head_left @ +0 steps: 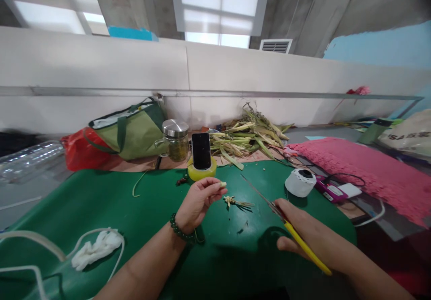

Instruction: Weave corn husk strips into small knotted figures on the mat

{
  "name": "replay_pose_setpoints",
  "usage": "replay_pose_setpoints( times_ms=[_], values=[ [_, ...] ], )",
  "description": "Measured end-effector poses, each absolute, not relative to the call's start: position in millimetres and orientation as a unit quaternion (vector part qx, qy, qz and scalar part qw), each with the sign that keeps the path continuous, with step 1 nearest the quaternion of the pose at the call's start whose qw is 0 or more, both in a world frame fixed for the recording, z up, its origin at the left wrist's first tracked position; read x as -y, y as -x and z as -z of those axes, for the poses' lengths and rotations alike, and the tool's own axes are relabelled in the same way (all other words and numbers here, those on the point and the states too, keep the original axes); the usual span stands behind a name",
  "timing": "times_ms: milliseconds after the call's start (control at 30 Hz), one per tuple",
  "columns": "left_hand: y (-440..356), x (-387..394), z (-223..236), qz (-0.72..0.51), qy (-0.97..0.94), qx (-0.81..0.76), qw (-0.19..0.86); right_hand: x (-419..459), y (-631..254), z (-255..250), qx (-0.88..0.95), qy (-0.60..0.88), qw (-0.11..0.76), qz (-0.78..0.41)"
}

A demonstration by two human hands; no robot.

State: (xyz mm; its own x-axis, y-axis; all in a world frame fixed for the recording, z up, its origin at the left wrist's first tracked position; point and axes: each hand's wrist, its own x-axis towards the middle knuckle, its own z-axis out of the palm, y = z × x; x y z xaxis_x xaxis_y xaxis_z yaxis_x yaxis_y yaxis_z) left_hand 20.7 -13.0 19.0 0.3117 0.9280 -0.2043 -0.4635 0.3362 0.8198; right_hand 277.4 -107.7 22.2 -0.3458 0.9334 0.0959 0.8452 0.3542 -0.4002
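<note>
My left hand (pixel 202 196), with a green bead bracelet (pixel 180 230) at the wrist, pinches a small pale green piece of plant leaf (pixel 222 184) between thumb and fingertips. In my right hand (pixel 306 232) are scissors (pixel 299 241) with a yellow handle, seen edge-on. Their long thin blades point up and left, apart from the leaf piece. Between the hands, a small knotted bundle of straw-like strips (pixel 230 201) lies on the green mat (pixel 161 210), its thin stems spread to the right. Dark scraps (pixel 243 228) lie nearer to me.
A phone (pixel 201 152) leans upright on a yellow tape roll (pixel 202 170). Behind lie a heap of dry leaves (pixel 252 134), a glass jar (pixel 177 147) and a green bag (pixel 141 131). At right are a white roll (pixel 299 183) and pink cloth (pixel 363 165); at left, crumpled tissue (pixel 97 248).
</note>
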Motion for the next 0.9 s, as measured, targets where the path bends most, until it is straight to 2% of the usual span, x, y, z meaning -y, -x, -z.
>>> replay_pose_setpoints(
  times_ms=[167, 300, 567, 900],
  values=[
    [-25, 18, -17, -0.508, -0.291, -0.304, 0.752, 103, -248, -12, 0.793, 0.595, 0.119, -0.059],
    [-27, 20, -15, -0.502, -0.304, -0.303, 0.751, 95, -233, -2, 0.789, 0.602, 0.11, -0.047],
    [-23, 16, -18, -0.558, -0.265, -0.306, 0.724, 92, -232, 5, 0.801, 0.573, 0.165, -0.049],
    [-30, 24, -15, -0.547, -0.294, -0.317, 0.717, 92, -226, 19, 0.798, 0.566, 0.203, -0.039]
  ],
)
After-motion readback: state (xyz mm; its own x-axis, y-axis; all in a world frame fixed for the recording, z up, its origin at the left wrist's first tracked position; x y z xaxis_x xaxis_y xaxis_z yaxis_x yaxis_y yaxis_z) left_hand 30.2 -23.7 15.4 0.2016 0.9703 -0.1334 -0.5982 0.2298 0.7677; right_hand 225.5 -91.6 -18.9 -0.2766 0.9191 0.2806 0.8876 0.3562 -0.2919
